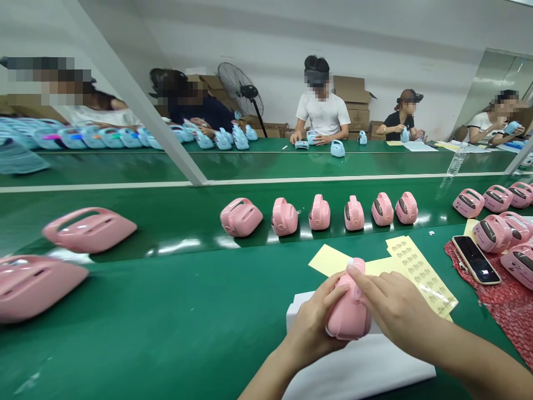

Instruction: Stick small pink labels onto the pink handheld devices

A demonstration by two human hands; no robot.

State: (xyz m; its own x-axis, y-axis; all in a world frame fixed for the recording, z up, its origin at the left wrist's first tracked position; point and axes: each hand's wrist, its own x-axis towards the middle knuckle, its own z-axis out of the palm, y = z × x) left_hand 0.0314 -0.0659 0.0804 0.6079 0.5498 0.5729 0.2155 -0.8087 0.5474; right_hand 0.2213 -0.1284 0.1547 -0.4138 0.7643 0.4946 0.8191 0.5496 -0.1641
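Observation:
A pink plastic device with a carry handle (348,319) is held up in front of me, above a white sheet-like wrap (362,369). My left hand (314,319) is wrapped around its left side. My right hand (395,300) grips it from the right, fingers together, with fingertips pressed on its top near the handle. Anything small under those fingertips is hidden. Just behind the device lie a pale yellow backing sheet (328,260) and a sticker sheet (425,272) with rows of small stickers.
Several like pink devices (319,213) stand in a row on the green belt; larger-looking ones (89,230) are at left. At right, a phone (476,259) rests on red bubble wrap (506,311) beside more pink devices. Co-workers (320,111) handle blue devices across the belt. A post (141,94) slants left.

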